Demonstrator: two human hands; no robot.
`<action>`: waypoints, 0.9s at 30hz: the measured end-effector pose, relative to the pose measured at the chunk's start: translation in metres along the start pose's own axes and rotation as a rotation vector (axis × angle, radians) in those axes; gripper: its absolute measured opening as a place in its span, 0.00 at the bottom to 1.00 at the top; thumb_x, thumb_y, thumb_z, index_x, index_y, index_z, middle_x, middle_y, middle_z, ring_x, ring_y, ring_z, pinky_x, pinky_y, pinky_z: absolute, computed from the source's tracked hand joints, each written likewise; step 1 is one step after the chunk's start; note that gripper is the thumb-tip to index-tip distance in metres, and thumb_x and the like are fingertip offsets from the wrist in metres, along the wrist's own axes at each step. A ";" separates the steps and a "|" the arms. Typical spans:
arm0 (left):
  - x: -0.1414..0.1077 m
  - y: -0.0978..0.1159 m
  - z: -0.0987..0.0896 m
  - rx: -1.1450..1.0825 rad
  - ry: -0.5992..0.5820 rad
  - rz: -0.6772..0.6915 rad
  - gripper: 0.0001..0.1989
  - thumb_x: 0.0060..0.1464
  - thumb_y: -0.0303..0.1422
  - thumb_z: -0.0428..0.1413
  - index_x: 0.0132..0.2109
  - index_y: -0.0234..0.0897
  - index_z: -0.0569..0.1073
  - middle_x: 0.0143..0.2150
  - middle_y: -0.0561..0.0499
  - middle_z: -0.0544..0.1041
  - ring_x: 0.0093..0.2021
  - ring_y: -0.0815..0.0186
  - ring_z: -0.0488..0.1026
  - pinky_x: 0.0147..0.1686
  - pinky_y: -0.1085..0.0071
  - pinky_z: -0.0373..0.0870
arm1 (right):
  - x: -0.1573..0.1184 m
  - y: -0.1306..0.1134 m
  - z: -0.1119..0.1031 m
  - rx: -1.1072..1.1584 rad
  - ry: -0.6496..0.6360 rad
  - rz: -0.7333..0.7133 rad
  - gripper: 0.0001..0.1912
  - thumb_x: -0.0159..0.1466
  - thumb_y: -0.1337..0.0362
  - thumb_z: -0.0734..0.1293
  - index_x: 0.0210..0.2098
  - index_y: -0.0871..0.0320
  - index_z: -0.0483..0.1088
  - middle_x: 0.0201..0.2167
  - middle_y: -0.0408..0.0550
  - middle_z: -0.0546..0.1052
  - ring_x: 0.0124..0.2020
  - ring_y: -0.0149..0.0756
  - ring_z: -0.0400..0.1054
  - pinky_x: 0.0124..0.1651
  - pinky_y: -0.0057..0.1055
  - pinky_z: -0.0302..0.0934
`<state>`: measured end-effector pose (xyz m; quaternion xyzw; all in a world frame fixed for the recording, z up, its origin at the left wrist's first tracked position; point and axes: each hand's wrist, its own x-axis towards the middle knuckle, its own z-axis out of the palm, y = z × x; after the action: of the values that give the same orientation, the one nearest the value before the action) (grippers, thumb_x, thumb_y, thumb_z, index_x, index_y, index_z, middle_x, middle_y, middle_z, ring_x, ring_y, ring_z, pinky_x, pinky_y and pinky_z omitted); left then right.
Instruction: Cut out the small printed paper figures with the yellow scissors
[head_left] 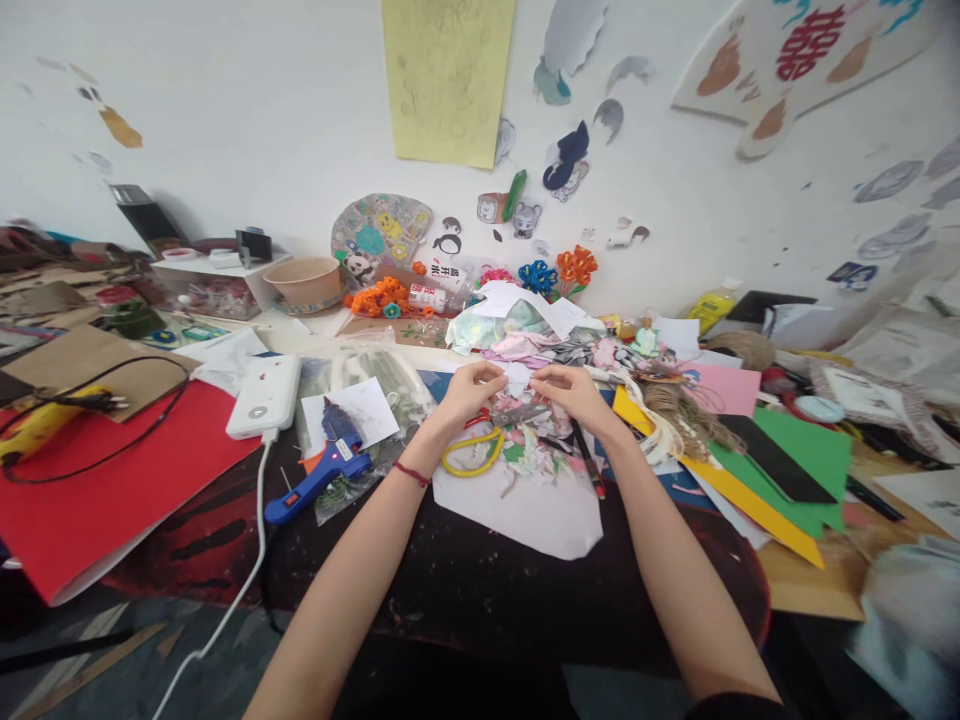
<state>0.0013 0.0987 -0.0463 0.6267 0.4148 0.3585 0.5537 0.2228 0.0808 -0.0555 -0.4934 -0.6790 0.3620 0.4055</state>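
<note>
Both my hands hold a small whitish piece between them, above a heap of scraps. My left hand pinches its left edge; a red cord circles that wrist. The right edge is between the fingertips of my right hand. Under my hands, colourful paper scraps lie on a white sheet. Yellow-handled scissors rest just below my left hand, and a dark pencil-like stick lies beneath my right hand.
On the left are a blue glue gun, a white power strip and red paper. Green paper and a black strip lie right. Behind my hands, fabric-like pieces are piled near the wall.
</note>
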 end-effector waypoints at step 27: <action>-0.024 0.011 0.004 0.608 0.358 0.689 0.13 0.66 0.36 0.49 0.40 0.42 0.79 0.44 0.43 0.76 0.46 0.59 0.71 0.51 0.64 0.64 | -0.008 -0.027 -0.002 0.269 0.036 -0.028 0.23 0.66 0.44 0.67 0.33 0.60 0.76 0.32 0.49 0.81 0.28 0.33 0.74 0.35 0.32 0.70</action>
<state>-0.0031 0.0746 -0.0357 0.7892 0.3578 0.4857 0.1150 0.2159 0.0668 -0.0317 -0.4314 -0.6239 0.4351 0.4851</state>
